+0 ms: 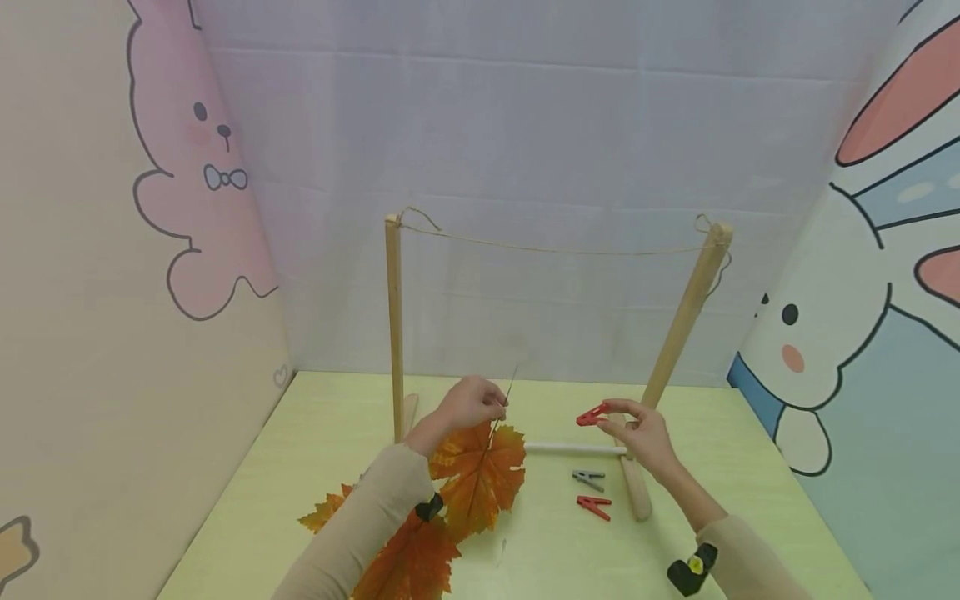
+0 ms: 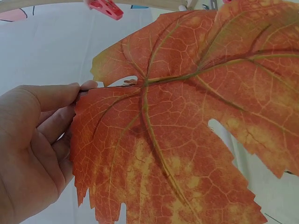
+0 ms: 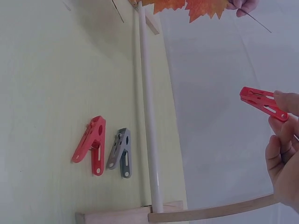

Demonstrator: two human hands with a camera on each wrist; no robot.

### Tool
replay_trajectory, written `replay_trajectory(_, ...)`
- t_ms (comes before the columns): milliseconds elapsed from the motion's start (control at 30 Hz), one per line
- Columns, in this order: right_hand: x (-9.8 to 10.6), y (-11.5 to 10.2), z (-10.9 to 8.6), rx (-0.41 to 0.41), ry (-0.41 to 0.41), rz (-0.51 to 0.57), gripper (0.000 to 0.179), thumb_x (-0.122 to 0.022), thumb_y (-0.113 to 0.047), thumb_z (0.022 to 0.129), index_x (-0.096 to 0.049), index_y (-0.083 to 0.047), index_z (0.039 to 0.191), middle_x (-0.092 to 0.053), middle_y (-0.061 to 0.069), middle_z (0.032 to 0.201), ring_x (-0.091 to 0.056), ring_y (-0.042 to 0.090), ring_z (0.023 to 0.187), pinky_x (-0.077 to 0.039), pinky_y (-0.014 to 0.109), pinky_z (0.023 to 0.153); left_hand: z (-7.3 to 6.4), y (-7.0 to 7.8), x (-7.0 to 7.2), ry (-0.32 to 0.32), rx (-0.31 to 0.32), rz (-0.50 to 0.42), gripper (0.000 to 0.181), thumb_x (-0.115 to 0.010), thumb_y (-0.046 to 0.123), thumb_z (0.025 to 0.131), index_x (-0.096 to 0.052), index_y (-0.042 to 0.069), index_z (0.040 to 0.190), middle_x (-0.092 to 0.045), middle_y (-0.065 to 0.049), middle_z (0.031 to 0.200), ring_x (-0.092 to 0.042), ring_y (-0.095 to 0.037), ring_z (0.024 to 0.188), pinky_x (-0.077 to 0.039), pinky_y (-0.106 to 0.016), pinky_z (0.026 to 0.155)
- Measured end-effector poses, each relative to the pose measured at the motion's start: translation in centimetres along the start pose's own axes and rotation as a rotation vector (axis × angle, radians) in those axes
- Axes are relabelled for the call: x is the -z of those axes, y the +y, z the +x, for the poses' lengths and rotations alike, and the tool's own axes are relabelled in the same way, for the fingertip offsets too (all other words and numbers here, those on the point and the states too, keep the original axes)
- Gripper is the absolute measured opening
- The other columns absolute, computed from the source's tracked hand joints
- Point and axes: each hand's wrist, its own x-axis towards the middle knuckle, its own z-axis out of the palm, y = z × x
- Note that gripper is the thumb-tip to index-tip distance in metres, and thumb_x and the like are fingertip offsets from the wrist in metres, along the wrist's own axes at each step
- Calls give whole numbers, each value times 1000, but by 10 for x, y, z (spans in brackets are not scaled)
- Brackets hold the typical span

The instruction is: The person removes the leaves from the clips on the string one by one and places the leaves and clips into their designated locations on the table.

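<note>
My left hand (image 1: 474,403) pinches the thin stem of an orange maple leaf (image 1: 482,483), which hangs below the fingers with the stem's tip poking up past them. In the left wrist view the leaf (image 2: 173,116) spreads broad and veined beside the hand (image 2: 37,144). My right hand (image 1: 643,435) holds a red clothespin (image 1: 592,415) between thumb and fingers, over the table near the right post. The right wrist view shows this clothespin (image 3: 264,101) pinched at its handle end, its nose pointing away from the hand.
A string (image 1: 555,249) spans two wooden posts (image 1: 395,333), joined low down by a white rod (image 1: 573,449). On the table lie a grey clothespin (image 1: 588,478) and another red clothespin (image 1: 595,507). More orange leaves (image 1: 412,560) lie by the left forearm.
</note>
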Motion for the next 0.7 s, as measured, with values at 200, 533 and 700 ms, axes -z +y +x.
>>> replay_trajectory(200, 0, 36, 3, -2, 5, 21, 40, -70, -9, 78, -59, 6, 113, -55, 26, 118, -24, 0, 39, -29, 21, 36, -6, -7, -6, -20, 9, -35, 13, -60, 9, 85, -69, 4, 92, -69, -2, 78, -63, -12, 74, -48, -27, 67)
replay_trajectory(533, -8, 49, -4, -81, 20, -3, 38, -72, -6, 75, -61, 7, 109, -59, 26, 106, -26, 1, 39, -28, 20, 38, -14, -25, -19, -20, 32, -90, 15, -60, 10, 84, -68, 1, 93, -69, -3, 78, -64, -13, 76, -49, -27, 68)
replay_trajectory(700, -13, 56, -6, -95, 3, 1, 38, -72, -7, 76, -60, 7, 110, -60, 24, 106, -27, 2, 40, -28, 19, 40, -20, -32, -23, -30, 56, -118, 14, -61, 9, 84, -68, 0, 92, -69, -3, 77, -63, -11, 72, -49, -25, 66)
